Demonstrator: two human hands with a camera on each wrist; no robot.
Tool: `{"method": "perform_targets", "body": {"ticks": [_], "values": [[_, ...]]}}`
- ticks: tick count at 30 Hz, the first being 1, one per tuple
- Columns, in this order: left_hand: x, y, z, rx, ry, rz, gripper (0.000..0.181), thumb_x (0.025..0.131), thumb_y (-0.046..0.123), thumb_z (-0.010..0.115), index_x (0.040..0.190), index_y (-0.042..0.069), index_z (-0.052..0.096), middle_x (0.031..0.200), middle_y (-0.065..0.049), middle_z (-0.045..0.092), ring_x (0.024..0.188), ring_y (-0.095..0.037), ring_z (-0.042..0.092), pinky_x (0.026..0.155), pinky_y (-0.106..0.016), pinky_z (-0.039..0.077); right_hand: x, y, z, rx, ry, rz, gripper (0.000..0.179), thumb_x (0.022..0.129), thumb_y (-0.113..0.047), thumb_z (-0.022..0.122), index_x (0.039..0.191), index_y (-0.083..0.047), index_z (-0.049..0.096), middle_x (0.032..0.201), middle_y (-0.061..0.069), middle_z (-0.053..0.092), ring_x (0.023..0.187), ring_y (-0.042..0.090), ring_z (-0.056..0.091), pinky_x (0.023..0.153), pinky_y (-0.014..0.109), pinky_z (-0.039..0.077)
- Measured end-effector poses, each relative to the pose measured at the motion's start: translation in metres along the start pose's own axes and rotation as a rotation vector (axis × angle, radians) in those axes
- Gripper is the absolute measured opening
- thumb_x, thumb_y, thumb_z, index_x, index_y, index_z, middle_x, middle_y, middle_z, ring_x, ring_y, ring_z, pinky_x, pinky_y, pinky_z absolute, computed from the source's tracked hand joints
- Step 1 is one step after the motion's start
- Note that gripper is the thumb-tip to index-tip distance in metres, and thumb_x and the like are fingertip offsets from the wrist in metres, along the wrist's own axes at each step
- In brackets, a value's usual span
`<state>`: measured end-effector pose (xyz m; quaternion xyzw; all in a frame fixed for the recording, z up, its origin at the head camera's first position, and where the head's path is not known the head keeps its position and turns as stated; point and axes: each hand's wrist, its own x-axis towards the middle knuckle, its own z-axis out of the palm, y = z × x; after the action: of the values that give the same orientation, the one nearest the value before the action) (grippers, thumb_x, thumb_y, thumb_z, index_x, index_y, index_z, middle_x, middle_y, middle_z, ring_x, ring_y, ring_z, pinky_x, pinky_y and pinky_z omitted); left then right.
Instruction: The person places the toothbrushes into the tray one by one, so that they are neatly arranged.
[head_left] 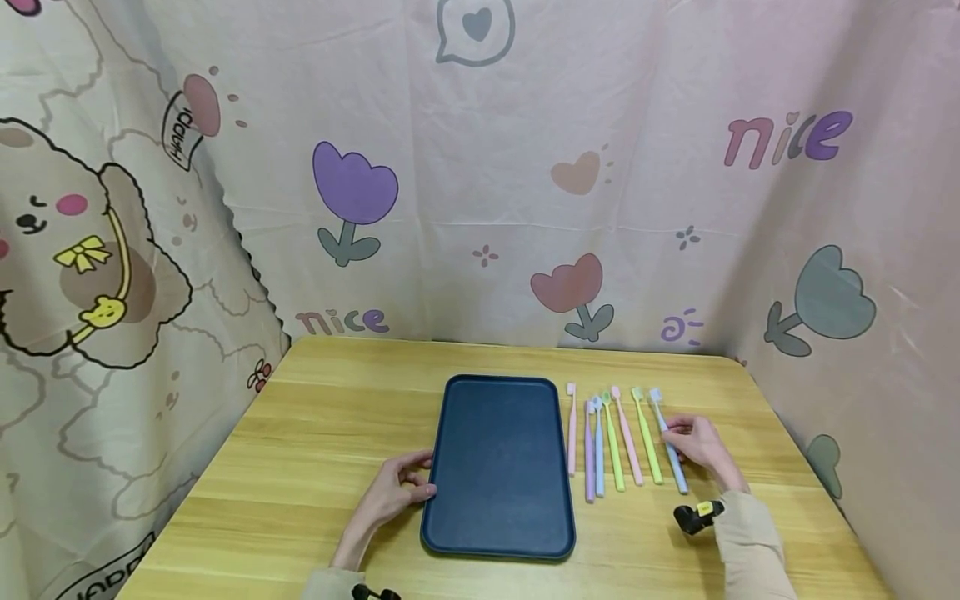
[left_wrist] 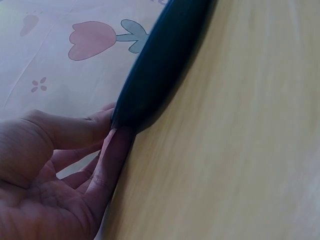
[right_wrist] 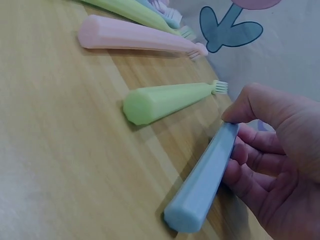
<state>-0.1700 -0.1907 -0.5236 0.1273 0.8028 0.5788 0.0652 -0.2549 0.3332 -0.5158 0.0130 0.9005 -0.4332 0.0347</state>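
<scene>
A dark blue tray (head_left: 498,467) lies flat on the table, and my left hand (head_left: 392,492) pinches its left edge. Close up in the left wrist view, the thumb (left_wrist: 80,131) is on one side of the tray's rim (left_wrist: 159,65) and a finger is on the other. My right hand (head_left: 697,440) pinches the rightmost blue toothbrush (head_left: 678,477) by its handle between thumb and fingers, bristle head pointing to the far side. Beside it lies a light green toothbrush (right_wrist: 167,102), then a pink toothbrush (right_wrist: 135,34).
Between tray and right hand, several more toothbrushes lie roughly side by side, including a purple toothbrush (head_left: 589,458) and a pink toothbrush (head_left: 572,433) close to the tray. The wooden table (head_left: 322,400) ends at a printed curtain (head_left: 480,167) behind and at both sides.
</scene>
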Motion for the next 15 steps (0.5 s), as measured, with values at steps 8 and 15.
{"method": "perform_targets", "body": {"ticks": [8,15], "values": [[0.0013,-0.0017,-0.0004,-0.008,0.001,-0.024,0.061,0.083,-0.002,0.075,0.136,-0.019,0.049,0.122,-0.036,0.060,0.079,-0.003,0.062,0.067,-0.017,0.048,-0.0033,0.0009,-0.0031,0.095,-0.037,0.000,0.036,0.091,-0.002,0.062,0.117,0.021,0.054,0.089,0.011,0.070,0.060,0.007,0.056,0.055,0.024,0.052],[0.0008,-0.0017,-0.0007,-0.012,-0.009,-0.025,0.061,0.085,-0.002,0.074,0.136,-0.020,0.048,0.122,-0.037,0.060,0.079,-0.005,0.063,0.067,-0.017,0.048,-0.0058,-0.0022,-0.0057,0.207,-0.079,0.010,0.046,0.096,-0.009,0.063,0.128,0.021,0.049,0.096,0.006,0.068,0.067,0.006,0.058,0.062,0.024,0.054]]}}
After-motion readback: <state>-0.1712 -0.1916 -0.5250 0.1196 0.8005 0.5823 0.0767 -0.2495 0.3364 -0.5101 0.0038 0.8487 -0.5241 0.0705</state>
